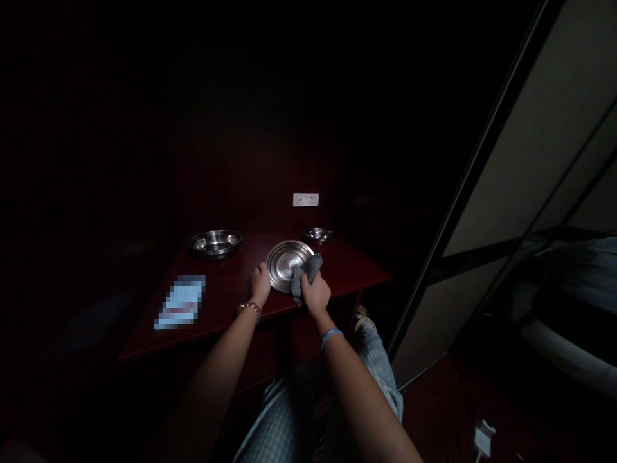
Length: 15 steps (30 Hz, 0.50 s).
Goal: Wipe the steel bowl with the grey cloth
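**A:** What do we have in our hands?

**B:** Our right hand (315, 294) is clenched around a grey cloth (308, 270), pressing it against the right side of a stainless steel plate (285, 263).

**A:** And our left hand (260, 284)?

**B:** It sits at the plate's near rim, touching the metal. We can't tell whether it's gripping or only resting there.

**A:** Where's the plate?

**B:** Near the front edge of a dark red wooden tabletop (226, 289). Behind it, well to the left, is a wide steel bowl (215, 243); a small steel bowl (318, 235) stands just beyond the cloth, below a white wall socket (305, 199).

**A:** Anything nearer us?

**B:** A pixelated paper leaflet (180, 302) lies left of our left hand.
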### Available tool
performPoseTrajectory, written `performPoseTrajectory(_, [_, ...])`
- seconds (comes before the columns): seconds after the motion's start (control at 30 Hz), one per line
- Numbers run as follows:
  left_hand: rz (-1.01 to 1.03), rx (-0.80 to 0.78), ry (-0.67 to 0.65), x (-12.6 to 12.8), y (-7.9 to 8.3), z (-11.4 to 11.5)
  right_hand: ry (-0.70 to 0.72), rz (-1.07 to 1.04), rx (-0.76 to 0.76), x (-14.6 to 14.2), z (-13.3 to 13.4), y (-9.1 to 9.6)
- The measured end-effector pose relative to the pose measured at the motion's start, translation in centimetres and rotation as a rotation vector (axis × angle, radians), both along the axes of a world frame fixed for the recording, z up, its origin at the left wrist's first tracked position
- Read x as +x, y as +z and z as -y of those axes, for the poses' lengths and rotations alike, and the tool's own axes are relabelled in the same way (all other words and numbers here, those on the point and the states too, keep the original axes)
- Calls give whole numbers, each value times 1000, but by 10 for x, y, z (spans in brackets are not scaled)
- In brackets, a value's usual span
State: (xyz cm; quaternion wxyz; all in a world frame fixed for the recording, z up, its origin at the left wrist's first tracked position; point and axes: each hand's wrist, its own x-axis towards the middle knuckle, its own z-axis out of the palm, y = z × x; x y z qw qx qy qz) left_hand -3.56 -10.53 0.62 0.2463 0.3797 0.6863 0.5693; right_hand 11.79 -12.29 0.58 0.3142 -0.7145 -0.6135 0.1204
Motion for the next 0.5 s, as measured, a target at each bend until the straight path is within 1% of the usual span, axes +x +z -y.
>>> performPoseTrajectory(0.13, [2,-18,2,1,2,1,-6,-8,-2,-1,1,2])
performPoseTrajectory(0.33, [-15,-30,-3,-1,-4,-5,11,0,5,1,3,1])
performPoseTrajectory(0.5, [-28,-41,-2,-1,-3,-5,13,25,1,1,3,1])
